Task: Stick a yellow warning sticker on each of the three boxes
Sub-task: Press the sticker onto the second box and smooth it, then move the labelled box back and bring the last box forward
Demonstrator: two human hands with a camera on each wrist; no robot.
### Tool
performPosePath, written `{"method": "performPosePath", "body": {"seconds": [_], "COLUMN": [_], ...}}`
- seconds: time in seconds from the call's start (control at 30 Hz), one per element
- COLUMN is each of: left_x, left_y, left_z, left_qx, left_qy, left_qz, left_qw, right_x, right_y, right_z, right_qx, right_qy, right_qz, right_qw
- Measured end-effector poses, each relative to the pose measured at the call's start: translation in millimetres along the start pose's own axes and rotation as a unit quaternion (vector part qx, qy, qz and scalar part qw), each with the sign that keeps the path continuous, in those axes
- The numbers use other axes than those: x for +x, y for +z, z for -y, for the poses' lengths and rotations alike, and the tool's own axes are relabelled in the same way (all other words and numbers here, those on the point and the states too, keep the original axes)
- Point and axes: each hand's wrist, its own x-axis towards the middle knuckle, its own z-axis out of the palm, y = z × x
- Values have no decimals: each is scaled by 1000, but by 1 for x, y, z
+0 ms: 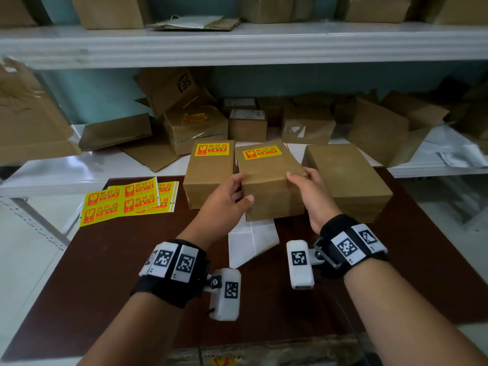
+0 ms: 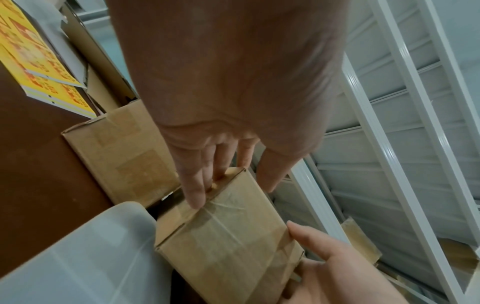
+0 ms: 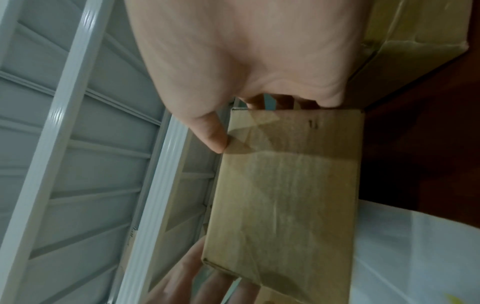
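Three brown cardboard boxes stand in a row on the dark brown table (image 1: 111,273). The left box (image 1: 208,180) (image 2: 124,156) carries a yellow warning sticker (image 1: 212,149). The middle box (image 1: 272,186) (image 2: 228,246) (image 3: 285,195) bears a second sticker (image 1: 262,152) at its far end. My left hand (image 1: 232,191) (image 2: 228,185) grips its near left corner and my right hand (image 1: 309,186) (image 3: 249,123) grips its near right corner. The right box (image 1: 346,180) (image 3: 415,24) shows a bare top. Yellow sticker sheets (image 1: 126,200) (image 2: 33,67) lie at the table's left.
White backing paper (image 1: 252,241) (image 2: 78,257) (image 3: 415,246) lies under the middle box's near end. Behind the table a white shelf (image 1: 237,46) holds several other cardboard boxes and flattened cartons; one box (image 1: 195,128) there carries a sticker.
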Motion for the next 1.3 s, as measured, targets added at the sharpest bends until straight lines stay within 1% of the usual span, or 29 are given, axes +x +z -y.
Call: {"method": "performPosePath", "body": {"seconds": [0.1, 0.2, 0.27, 0.47, 0.6, 0.67, 0.73, 0.83, 0.97, 1.17, 1.23, 1.3], "left_x": [6, 11, 15, 20, 23, 25, 28, 31, 33, 30, 26, 22], "left_y": [0, -2, -3, -5, -3, -3, -2, -1, -3, -4, -6, -8], "left_z": [9, 17, 21, 27, 27, 30, 33, 39, 41, 36, 29, 23], "left_qx": [15, 64, 80, 66, 42, 48, 74, 120, 141, 220, 268, 282], "left_qy": [-7, -13, -19, -8, 2, -3, -10, -11, -12, -9, -3, 16], "left_qz": [3, 0, 6, 22, 30, 21, 11, 5, -1, -5, -31, -68], "left_qw": [1000, 998, 997, 998, 999, 999, 997, 993, 990, 975, 963, 957], "right_x": [2, 4, 4, 4, 4, 5, 7, 10, 11, 10, 9, 8], "right_y": [2, 3, 4, 3, 3, 6, 10, 15, 19, 18, 14, 7], "right_z": [-3, -3, -3, -3, -5, -9, -15, -22, -25, -21, -12, -3], "right_qx": [-19, -35, -39, -21, -32, -52, -67, -78, -101, -141, -149, -158], "right_qy": [-6, -18, -29, -31, -67, -69, -55, -40, -31, -42, -64, -84], "right_qz": [-8, -7, -9, -24, -24, -13, -3, -5, -2, 10, 7, -13], "right_qw": [1000, 999, 999, 999, 997, 996, 996, 996, 994, 989, 987, 984]}}
